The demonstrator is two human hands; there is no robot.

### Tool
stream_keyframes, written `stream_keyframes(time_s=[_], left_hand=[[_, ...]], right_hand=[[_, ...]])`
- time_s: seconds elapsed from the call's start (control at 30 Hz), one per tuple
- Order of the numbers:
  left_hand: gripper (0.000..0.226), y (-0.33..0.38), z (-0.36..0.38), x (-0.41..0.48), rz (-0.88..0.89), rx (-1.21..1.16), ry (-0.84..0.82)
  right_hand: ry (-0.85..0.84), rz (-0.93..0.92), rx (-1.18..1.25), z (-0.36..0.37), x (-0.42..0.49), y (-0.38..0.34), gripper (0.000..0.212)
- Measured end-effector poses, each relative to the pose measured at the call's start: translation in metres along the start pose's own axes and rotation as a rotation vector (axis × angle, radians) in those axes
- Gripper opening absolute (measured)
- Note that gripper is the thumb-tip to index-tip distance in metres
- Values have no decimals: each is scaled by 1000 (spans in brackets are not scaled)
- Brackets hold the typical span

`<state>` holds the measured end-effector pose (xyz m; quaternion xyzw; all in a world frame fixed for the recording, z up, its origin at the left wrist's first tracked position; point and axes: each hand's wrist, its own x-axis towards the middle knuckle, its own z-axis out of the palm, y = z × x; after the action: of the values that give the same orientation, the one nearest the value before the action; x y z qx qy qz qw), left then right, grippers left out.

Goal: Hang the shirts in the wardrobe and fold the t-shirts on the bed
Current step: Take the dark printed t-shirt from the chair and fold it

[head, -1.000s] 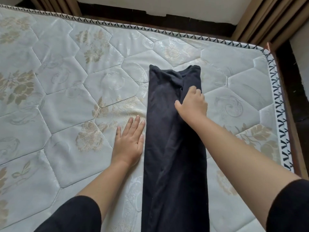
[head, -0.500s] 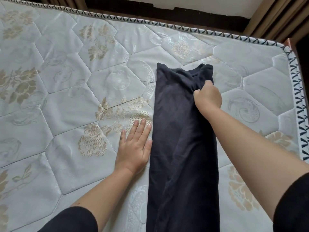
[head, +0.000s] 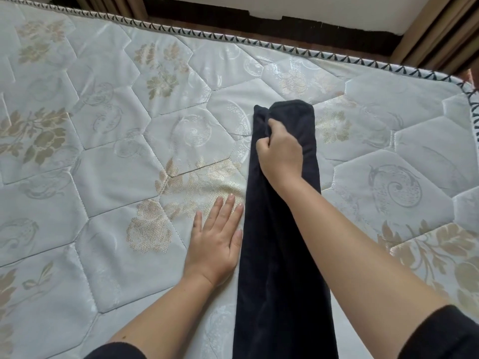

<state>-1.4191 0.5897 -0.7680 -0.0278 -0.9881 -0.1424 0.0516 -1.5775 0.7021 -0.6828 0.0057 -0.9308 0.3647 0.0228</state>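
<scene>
The left hand (head: 215, 244) lies flat on the bed (head: 116, 177), palm down, fingers straight and close together. Its thumb side sits just against the left edge of the t-shirt (head: 282, 268). The right hand (head: 281, 154) reaches further out, and its fingers are curled, gripping a bunch of the cloth near the shirt's far end. Both forearms are bare, with a dark sleeve (head: 440, 332) at the lower corner on the right and another at the bottom on the left.

The t-shirt is dark and folded lengthwise into a long, narrow strip. It runs from the bottom of the view straight away from the person to about the middle of the bed. Its left edge is fairly straight, and the right edge is partly hidden under the right forearm. At the far end the cloth stands up in a rounded hump just beyond the gripping hand.

Left of the strip the quilted surface spreads wide, all the way to the edge of the view. To the right there is a narrower stretch, ending at the patterned trim (head: 285, 47) where it turns the corner. A band of mattress lies between the shirt's far end and the far trim. Past it are a dark gap and a pale wall (head: 324, 9). Curtains (head: 435, 35) hang at the far right corner.
</scene>
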Motion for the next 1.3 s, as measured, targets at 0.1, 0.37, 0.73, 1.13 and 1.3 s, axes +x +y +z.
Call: stream_keyframes(time_s=[0.1,0.37,0.73,1.13,1.3], left_hand=[[48,0,0,0,-3,-5,8],[50,0,3,0,7,20,22],[51,1,1,1,0,11,16],[49,15,-16,4,-5,109,-121],[43,36,-34,6,-132,20,-142]], right_hand=[[-98,-27,-89,14,-1,2,50],[-202,-57,-147,19,6,4,51],[-239,37,56,-16,-67,18,32],[-117,166,537,-62,-200,50,32],[-331,494,421,-89,-228,83,32]])
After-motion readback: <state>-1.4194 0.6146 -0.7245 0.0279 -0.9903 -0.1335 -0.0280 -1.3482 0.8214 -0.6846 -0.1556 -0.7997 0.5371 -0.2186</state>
